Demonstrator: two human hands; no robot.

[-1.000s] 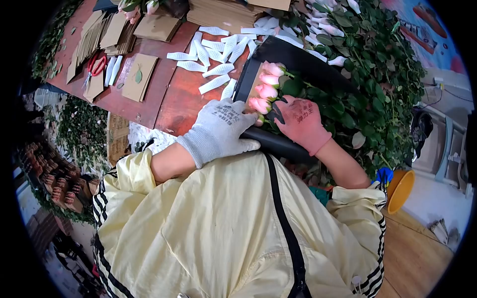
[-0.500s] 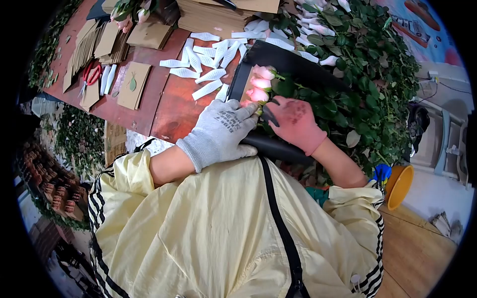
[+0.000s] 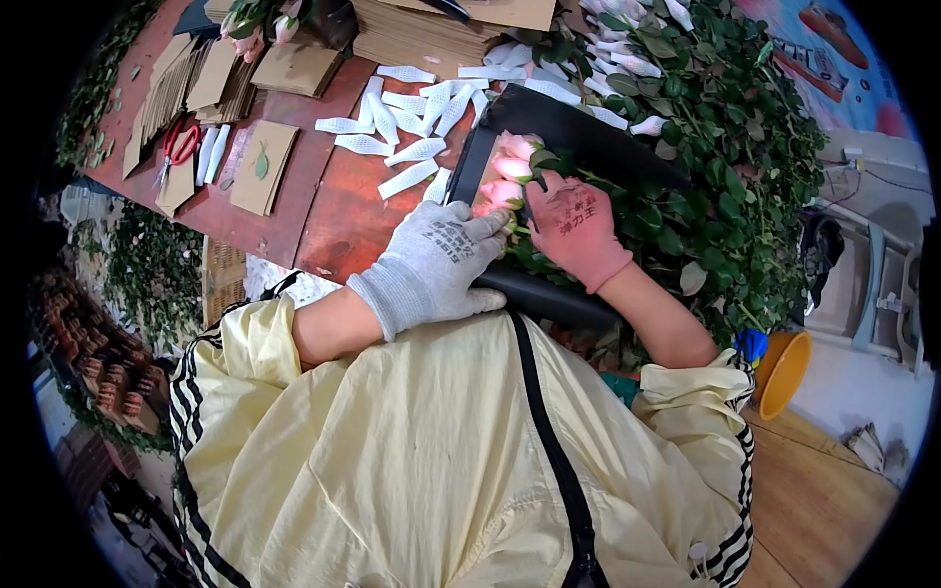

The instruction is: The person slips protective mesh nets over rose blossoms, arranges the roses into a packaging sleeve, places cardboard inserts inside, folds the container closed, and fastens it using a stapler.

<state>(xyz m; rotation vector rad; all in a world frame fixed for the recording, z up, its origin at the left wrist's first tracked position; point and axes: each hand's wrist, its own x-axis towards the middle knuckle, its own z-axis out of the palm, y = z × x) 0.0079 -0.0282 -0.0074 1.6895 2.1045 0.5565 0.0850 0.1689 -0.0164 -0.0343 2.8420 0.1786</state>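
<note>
Spreading over the near left edge of the black trough (image 3: 559, 297), the grey-gloved left hand (image 3: 438, 257) touches the lowest of the pink roses (image 3: 513, 167) inside. Just beside, the pink-gloved right hand (image 3: 576, 221) curls at their stems, its grip apparently hidden. Bare red tabletop (image 3: 338, 233) separates left hand and cardboard sheets (image 3: 265, 186).

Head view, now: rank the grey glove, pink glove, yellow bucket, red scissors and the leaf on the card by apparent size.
Largest to smallest as they look:
1. Grey glove
2. Pink glove
3. Yellow bucket
4. Red scissors
5. Leaf

The bucket is partly hidden, so its true rank is unsure.
</note>
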